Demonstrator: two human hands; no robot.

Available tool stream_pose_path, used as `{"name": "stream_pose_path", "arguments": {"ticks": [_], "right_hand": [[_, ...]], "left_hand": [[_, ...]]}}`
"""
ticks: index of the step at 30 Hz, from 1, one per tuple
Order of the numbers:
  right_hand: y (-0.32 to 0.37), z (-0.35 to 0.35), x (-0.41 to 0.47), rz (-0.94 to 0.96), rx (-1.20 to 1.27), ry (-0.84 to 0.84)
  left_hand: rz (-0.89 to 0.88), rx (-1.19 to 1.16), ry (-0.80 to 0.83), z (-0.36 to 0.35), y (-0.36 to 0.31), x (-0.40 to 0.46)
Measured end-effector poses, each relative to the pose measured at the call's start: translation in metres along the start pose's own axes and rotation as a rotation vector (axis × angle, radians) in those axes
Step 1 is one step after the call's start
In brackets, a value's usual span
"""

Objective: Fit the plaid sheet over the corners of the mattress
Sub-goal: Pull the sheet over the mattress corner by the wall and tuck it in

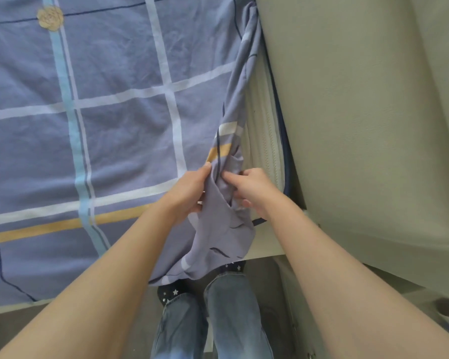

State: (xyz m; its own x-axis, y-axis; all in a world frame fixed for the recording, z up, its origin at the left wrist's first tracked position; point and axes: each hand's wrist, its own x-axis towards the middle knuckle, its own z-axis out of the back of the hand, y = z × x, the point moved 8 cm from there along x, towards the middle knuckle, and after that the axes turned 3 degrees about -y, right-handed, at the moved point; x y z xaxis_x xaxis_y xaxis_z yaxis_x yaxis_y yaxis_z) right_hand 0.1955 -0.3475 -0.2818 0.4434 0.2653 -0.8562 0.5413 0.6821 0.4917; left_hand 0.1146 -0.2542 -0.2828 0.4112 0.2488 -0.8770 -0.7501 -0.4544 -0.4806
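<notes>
Clearly the corner-fitting step is in hand. Both hands meet at the near corner of the bed, where the blue-grey plaid cotton sheet (pixel 109 99) is bunched into a loose pouch. The left hand (pixel 189 190) grips the gathered fabric from the bed side, thumb on top and fingers curled underneath. The right hand (pixel 254 190) pinches the same bunch from the wall side, its fingers tucked into the folds.

Beyond the hands the sheet lies flat over the bed top, its pale and yellow stripes running across it, with a small cream rose-shaped motif (pixel 49 18) far up to the left. Just past the right hand the sheet's edge is rolled back in a long ridge, leaving the white quilted side of the mattress (pixel 263 141) bare next to the pale wall (pixel 373 125). Below the hands the slack corner hangs down over the person's jeans (pixel 226 320).

So this corner is not yet on. Whether the hem is elasticated I cannot tell, as the folds hide it. The next move likely calls for opening the pouch, pulling it outward and down, then hooking it under the mattress corner and drawing the rolled edge down along the wall side.
</notes>
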Motion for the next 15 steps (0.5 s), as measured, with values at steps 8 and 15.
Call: {"name": "stream_pose_path", "arguments": {"ticks": [8,15], "right_hand": [[0.005,0.089,-0.027,0.204,-0.278,-0.631],[-0.016,0.081,-0.061,0.536,-0.829,-0.545]], "left_hand": [[-0.176,0.350,-0.026,-0.013,-0.014,-0.003],[-0.307,0.572,-0.112,-0.037,-0.002,0.000]]}}
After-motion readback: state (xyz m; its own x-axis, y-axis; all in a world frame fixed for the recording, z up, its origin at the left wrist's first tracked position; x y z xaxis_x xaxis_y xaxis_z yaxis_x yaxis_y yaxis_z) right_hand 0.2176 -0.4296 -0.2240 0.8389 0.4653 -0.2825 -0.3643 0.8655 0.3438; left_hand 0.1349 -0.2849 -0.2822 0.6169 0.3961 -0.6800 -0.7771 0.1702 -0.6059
